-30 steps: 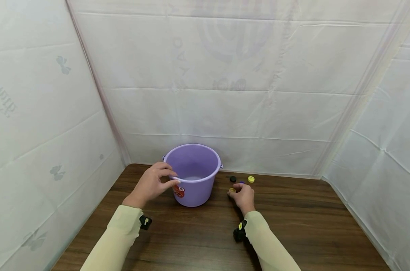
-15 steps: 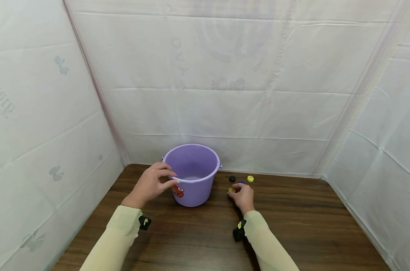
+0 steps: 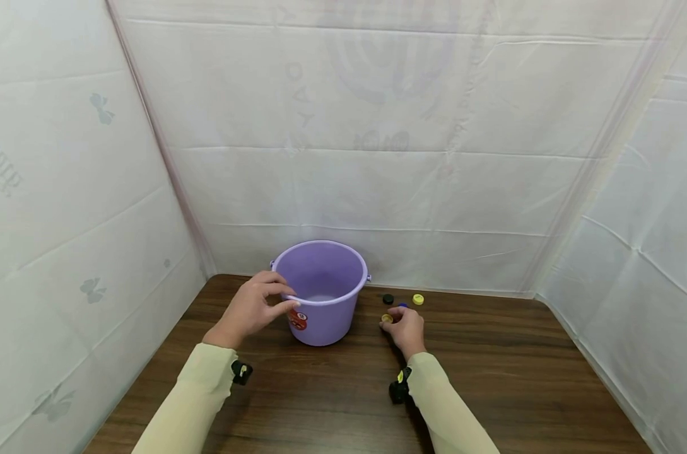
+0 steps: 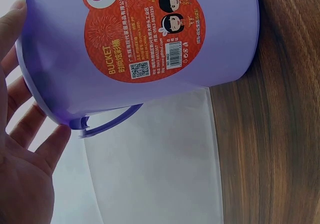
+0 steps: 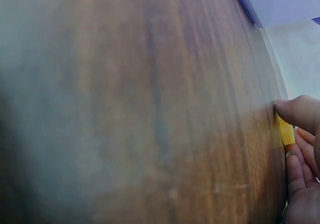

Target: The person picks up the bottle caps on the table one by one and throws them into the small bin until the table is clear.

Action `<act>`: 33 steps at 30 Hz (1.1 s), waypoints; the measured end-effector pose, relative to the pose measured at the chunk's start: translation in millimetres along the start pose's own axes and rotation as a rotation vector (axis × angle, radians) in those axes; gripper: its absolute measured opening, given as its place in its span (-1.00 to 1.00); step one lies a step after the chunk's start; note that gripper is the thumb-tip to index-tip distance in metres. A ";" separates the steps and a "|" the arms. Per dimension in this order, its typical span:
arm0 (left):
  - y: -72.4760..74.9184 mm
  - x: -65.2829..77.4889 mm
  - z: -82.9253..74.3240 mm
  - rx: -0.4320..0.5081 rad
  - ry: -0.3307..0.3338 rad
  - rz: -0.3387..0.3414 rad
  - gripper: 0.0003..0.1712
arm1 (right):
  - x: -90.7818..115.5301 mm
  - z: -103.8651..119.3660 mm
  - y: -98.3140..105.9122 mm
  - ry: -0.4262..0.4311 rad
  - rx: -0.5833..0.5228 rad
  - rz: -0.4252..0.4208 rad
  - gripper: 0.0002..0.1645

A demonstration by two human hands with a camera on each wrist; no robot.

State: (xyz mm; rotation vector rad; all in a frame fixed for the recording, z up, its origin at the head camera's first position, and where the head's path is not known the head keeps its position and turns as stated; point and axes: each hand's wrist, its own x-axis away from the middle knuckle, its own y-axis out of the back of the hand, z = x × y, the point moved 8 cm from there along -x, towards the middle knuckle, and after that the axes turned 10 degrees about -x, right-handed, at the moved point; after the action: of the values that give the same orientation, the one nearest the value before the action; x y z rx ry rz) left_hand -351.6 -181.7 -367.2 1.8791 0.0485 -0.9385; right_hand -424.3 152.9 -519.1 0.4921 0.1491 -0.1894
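A purple plastic bucket (image 3: 328, 325) with a red label stands upright near the back of the table. My left hand (image 3: 252, 313) grips its near left rim, thumb on the outside and fingertips over the inside. The left wrist view gives the label (image 4: 145, 31) close up, with the bucket's rim between thumb and fingers. To the right of the bucket, my right hand (image 3: 409, 331) pinches a darker yellow bottle cap (image 3: 387, 319) at table level. Just beyond those fingers, a blue cap (image 3: 403, 306) is partly hidden. The right wrist view shows the pinched cap's edge between thumb and fingers.
Behind the right hand lie a black cap (image 3: 388, 299) and a bright yellow cap (image 3: 418, 299). White sheeting (image 3: 434, 189) rises behind the wooden table (image 3: 320, 403) and along both sides. The bucket's handle (image 4: 117, 124) hangs down outside it.
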 end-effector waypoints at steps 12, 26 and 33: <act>0.0 -2.6 -0.3 -0.002 -0.005 -0.006 -0.82 | -2.5 -0.8 1.9 0.014 -0.006 -0.018 -0.67; 2.5 2.3 5.0 -0.025 0.004 -0.004 -0.82 | 0.4 4.0 -2.5 0.023 -0.006 0.011 -0.68; 3.9 1.8 5.0 -0.015 0.003 -0.008 -0.81 | 1.8 5.2 -1.5 0.007 -0.025 0.037 -0.69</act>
State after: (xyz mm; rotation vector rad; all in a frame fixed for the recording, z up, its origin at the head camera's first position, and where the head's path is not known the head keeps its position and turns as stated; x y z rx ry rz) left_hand -351.6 -188.2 -366.4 1.8675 0.0648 -0.9390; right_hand -422.4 148.8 -515.6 0.4707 0.1487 -0.1492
